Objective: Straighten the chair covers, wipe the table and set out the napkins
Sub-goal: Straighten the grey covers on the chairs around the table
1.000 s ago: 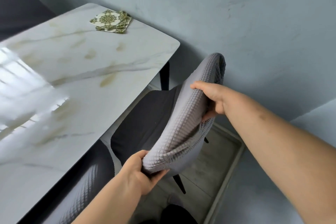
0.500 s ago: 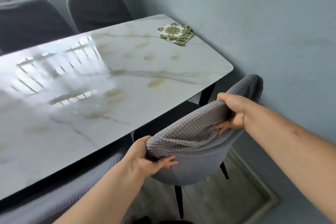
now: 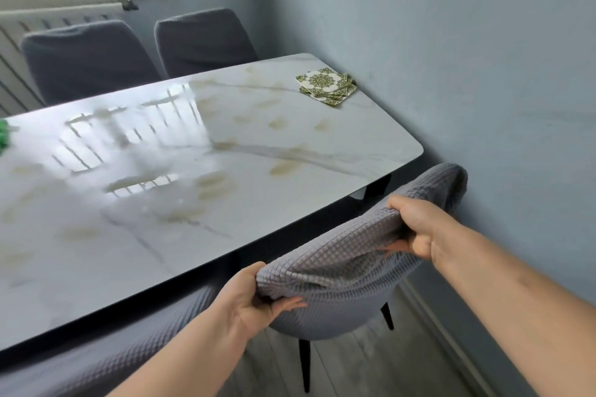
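Note:
A grey waffle-textured chair cover (image 3: 342, 271) sits over the backrest of a black-legged chair at the table's near right corner. My left hand (image 3: 254, 298) grips the cover's near end and my right hand (image 3: 419, 229) grips its top edge farther back; the fabric bunches between them. A stack of green-and-white patterned napkins (image 3: 326, 86) lies at the far right corner of the white marble table (image 3: 180, 203). A bit of green cloth (image 3: 4, 135) shows at the left edge of the tabletop.
Two grey-covered chairs (image 3: 87, 58) (image 3: 201, 39) stand at the table's far side, under a window with a radiator. Another grey-covered chair (image 3: 96, 361) sits at my near left. The blue wall (image 3: 467, 74) runs close along the right of the held chair.
The view has lifted and swung left, bringing the far chairs and window into sight. Both hands keep their grip on the cover and have drawn it along the backrest.

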A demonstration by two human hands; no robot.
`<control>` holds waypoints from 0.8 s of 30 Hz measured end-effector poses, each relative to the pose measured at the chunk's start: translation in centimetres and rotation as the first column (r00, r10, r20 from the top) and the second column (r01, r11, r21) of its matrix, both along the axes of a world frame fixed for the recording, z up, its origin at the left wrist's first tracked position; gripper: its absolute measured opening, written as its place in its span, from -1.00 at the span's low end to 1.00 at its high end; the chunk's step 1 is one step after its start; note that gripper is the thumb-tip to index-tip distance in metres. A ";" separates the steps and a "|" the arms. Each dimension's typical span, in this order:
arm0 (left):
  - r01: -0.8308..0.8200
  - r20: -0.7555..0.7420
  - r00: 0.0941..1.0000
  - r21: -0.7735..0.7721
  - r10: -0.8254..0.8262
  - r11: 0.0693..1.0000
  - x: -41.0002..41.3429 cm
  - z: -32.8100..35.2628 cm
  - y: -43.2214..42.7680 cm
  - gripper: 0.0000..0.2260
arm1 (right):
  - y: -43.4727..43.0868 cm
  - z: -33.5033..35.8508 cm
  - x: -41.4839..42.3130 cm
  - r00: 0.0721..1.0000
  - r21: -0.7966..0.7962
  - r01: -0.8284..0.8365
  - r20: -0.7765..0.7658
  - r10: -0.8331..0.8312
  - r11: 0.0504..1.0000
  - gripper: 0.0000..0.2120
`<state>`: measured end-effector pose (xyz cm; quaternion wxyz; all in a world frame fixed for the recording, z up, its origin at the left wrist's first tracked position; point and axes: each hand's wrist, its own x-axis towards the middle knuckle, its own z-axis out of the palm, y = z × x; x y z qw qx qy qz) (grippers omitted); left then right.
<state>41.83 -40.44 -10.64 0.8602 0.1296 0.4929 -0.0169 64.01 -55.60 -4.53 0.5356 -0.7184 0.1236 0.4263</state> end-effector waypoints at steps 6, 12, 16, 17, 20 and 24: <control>-0.068 0.056 0.996 0.070 0.064 0.995 1.1 -1.7 1.3 -0.67 | 0.5 0.0 0.0 0.998 0.059 0.046 0.032 -0.048 0.997 -0.92; -0.082 0.099 0.993 0.129 0.069 0.988 1.8 -3.3 2.7 -0.86 | 1.5 -1.8 0.0 0.993 0.092 0.113 0.019 -0.116 0.989 -0.91; -0.103 0.105 0.990 0.132 0.090 0.986 2.6 -4.7 2.7 -0.89 | 1.8 -3.1 0.9 0.992 0.109 0.108 0.046 -0.114 0.988 -0.89; -0.112 0.098 0.990 0.139 0.099 0.984 2.6 -5.1 2.7 -0.91 | 1.9 -3.5 0.9 0.993 0.111 0.102 0.051 -0.108 0.989 -0.90; -0.147 0.088 0.987 0.162 0.134 0.976 2.1 -6.2 3.2 -0.93 | 2.8 -5.3 0.6 0.995 0.114 0.083 0.053 -0.089 0.990 -0.90; -0.155 0.068 0.987 0.164 0.145 0.974 2.2 -6.7 3.0 -0.92 | 2.8 -6.9 0.9 0.994 0.111 0.098 0.045 -0.103 0.989 -0.91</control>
